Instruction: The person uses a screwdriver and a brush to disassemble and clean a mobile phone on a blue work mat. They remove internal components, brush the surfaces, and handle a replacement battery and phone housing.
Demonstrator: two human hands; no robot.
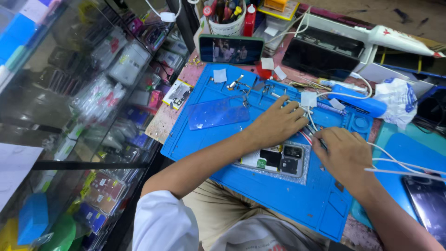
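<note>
An opened phone (278,159) with bare circuit boards and camera module lies on a blue repair mat (223,176). My left hand (278,122) rests on its upper end, fingers spread, pressing it down. My right hand (343,155) is closed on a thin tool (312,131) whose tip points at the phone's top right corner; the handle is hidden in the fist. A blue phone back cover (218,113) lies to the left on the mat. Tweezers and small metal parts (241,86) sit at the mat's far side.
A green-cased phone (231,49) stands propped behind the mat, its screen lit. White cables (399,162) cross the right side. A dark phone (429,204) lies at the right edge. A glass display case (69,93) full of packaged goods fills the left. A tool cup (227,18) stands at the back.
</note>
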